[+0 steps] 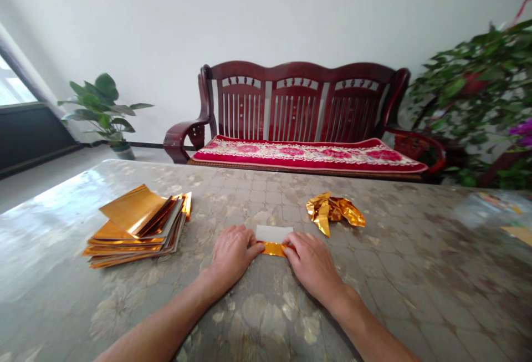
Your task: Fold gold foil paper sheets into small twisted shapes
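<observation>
A sheet of gold foil paper [274, 249] lies on the table between my hands, its near edge folded over to show a gold strip. The pale grey back of the sheet shows beyond the fold. My left hand [235, 248] pinches the left end of the folded strip, fingers curled. At the right end, my right hand [310, 259] grips the strip between thumb and fingers. To the left sits an uneven stack of gold foil paper [133, 229]. Crumpled or folded gold foil [334, 212] rests beyond my right hand.
The table [233, 306] has a patterned, glossy cover. A clear plastic bag [490, 209] lies at its right side. Behind the table stands a dark red wooden bench [297, 107] with a red floral cushion [307, 154]. Potted plants [106, 110] flank the bench.
</observation>
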Demonstrator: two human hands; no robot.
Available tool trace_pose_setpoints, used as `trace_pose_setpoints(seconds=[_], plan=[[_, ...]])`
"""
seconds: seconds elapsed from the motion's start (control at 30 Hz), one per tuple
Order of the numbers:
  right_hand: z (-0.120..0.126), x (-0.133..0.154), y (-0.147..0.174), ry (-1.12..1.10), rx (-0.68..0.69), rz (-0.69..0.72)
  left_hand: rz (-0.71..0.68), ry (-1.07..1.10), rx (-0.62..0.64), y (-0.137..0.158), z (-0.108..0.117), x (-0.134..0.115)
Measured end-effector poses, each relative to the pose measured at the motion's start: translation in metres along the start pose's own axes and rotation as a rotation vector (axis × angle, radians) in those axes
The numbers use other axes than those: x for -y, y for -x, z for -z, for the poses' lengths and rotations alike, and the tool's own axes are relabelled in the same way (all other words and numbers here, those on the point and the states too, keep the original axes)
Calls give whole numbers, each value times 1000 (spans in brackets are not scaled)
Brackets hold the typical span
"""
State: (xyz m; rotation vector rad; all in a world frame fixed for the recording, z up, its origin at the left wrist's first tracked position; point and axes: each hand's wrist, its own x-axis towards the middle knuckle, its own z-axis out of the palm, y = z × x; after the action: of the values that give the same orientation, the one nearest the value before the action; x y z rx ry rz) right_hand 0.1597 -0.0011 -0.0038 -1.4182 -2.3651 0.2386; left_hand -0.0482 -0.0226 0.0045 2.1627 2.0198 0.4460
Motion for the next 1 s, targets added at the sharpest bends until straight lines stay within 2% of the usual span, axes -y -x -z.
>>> trace_pose_setpoints(seconds=[0.57,0.7,0.83,1.0], plan=[[1,1,1,12,-3,-16,-3,-19,-12,3,-3,-1],[2,1,1,23,-12,-32,-18,4,-75,6,-4,-2],[2,1,2,30,-17,-34,-130,37,-138,8,-5,-3],[-1,-1,2,13,-50,-58,-376,109,-58,7,-9,-4]])
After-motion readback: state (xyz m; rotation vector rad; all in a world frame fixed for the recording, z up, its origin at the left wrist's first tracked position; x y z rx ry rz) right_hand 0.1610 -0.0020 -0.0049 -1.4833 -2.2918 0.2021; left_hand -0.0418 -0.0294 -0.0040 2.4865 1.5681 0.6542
